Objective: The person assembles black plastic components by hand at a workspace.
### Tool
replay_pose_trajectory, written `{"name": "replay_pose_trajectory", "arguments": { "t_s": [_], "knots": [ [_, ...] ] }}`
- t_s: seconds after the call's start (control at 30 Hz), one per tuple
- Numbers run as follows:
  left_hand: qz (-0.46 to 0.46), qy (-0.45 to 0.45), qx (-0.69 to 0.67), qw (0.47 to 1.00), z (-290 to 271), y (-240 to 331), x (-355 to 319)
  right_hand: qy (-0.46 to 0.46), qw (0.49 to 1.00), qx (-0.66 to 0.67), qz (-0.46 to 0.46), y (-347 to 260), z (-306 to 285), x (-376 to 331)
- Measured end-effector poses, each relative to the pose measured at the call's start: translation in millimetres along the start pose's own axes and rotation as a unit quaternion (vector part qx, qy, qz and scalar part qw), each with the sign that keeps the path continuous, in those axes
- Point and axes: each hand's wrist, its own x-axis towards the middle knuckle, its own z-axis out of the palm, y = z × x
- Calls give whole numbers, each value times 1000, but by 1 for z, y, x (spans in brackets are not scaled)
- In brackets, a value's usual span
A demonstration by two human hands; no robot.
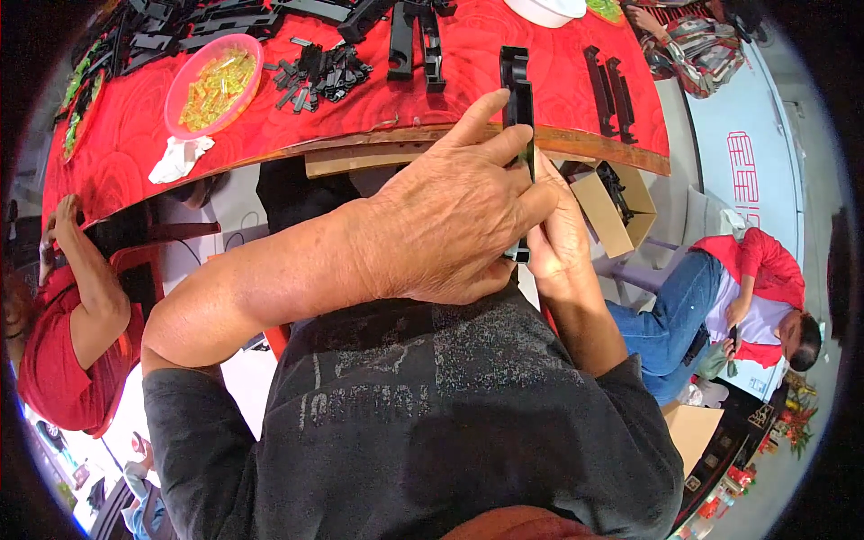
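Head view: black plastic bracket (517, 99) upright, lengthwise away.

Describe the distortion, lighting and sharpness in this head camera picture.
Head view: strong fisheye bend, the red table edge curving, dark vignette at the corners; lighting even and bright, no harsh glare; left hand, right hand and the black plastic part look sharp.

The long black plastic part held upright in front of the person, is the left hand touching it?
Touching. The head view shows the left hand laid over the long black plastic part, thumb and fingers pressed against its edge, while the right hand grips it from behind.
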Motion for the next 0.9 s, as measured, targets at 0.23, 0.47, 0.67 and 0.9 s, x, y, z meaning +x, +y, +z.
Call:
{"name": "replay_pose_trajectory", "arguments": {
  "t_s": [0.23, 0.47, 0.67, 0.9],
  "knots": [
    [7, -13, 8, 1000, -3, -3, 1, 12, 1000, -17, -2, 0, 2, -1],
    [9, -22, 17, 1000, -9, -8, 6, 25, 999, -21, 8, -1, -1, -1],
    [0, -28, 37, 999, -10, -14, 9, 47, 998, -41, 18, -2, 1, 1],
    [-17, -67, 43, 997, -14, -24, 15, 18, 997, 37, 67, 3, -8, 6]
  ]
}}
